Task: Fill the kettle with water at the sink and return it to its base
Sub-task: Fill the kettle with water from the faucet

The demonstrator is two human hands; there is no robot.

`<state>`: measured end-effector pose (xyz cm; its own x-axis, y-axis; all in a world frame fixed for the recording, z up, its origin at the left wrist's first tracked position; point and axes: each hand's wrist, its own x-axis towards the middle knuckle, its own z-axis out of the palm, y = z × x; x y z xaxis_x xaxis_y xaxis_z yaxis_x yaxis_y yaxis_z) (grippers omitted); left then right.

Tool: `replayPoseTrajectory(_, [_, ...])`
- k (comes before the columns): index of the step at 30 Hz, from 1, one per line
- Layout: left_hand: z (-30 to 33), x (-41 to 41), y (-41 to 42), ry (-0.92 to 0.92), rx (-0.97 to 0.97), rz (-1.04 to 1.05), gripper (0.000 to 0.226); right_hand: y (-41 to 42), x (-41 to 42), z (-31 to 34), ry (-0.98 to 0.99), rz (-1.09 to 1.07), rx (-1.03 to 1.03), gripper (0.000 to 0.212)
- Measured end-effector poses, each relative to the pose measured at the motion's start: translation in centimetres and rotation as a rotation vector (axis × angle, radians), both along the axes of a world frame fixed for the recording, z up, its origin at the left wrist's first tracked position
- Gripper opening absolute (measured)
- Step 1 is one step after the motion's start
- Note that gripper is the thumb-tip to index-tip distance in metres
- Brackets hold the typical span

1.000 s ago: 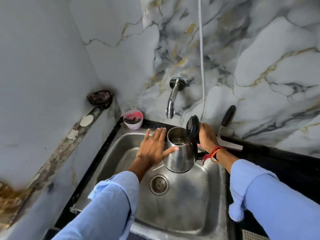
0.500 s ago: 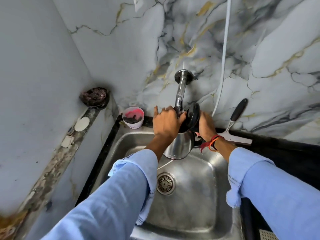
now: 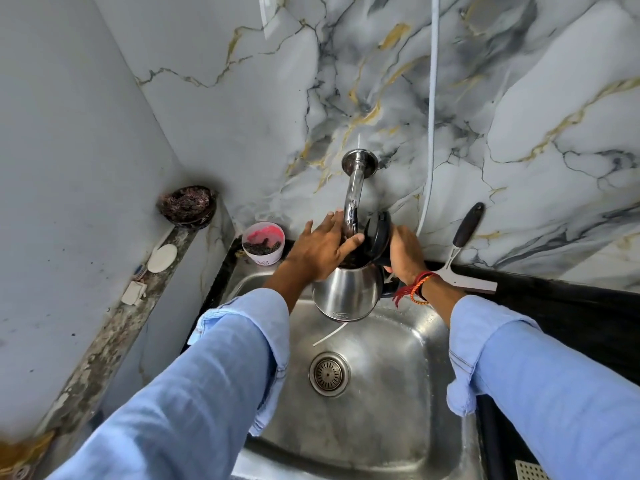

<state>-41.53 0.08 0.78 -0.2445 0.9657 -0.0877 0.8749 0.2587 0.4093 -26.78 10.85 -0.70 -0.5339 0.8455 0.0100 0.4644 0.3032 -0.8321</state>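
Note:
The steel kettle (image 3: 346,292) hangs tilted over the sink (image 3: 408,420), its black lid (image 3: 378,233) flipped open. Its mouth is right under the end of the chrome wall tap (image 3: 354,188). My right hand (image 3: 405,258) grips the kettle's handle on the right side; the handle is mostly hidden by it. My left hand (image 3: 318,251) lies over the kettle's mouth, with the tap's end between thumb and fingers. No water stream is visible. The kettle's base is out of view.
A pink-rimmed cup (image 3: 263,245) stands at the sink's back left corner. On the left ledge are a dark bowl (image 3: 188,206) and soap (image 3: 162,258). A squeegee (image 3: 464,251) lies on the black counter (image 3: 571,317) at right. A white cord (image 3: 431,133) hangs down the marble wall.
My left hand rose from the kettle's side to the tap's end. The kettle moved up and back under the tap, still held by my right hand.

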Motion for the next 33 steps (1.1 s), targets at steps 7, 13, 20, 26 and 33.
replayPoseTrajectory(7, [-2.9,-0.5,-4.9,0.299,0.025,-0.010,0.106,0.2,0.2,-0.1,-0.006,-0.042,0.018,0.098])
replayPoseTrajectory(13, [-3.9,0.4,-5.0,0.304,0.026,0.061,0.110,-0.4,0.2,0.2,-0.037,-0.030,0.002,0.091])
replayPoseTrajectory(20, [-3.8,0.5,-5.4,0.305,0.019,0.088,0.113,-1.1,0.1,0.9,-0.069,-0.029,-0.045,0.085])
replayPoseTrajectory(26, [-3.8,0.5,-5.5,0.326,0.023,0.089,0.114,-1.1,0.2,0.3,-0.056,-0.042,-0.032,0.088])
replayPoseTrajectory(33, [-3.6,0.5,-5.2,0.313,0.037,0.077,0.113,-1.4,0.6,0.9,-0.050,-0.045,0.006,0.085])
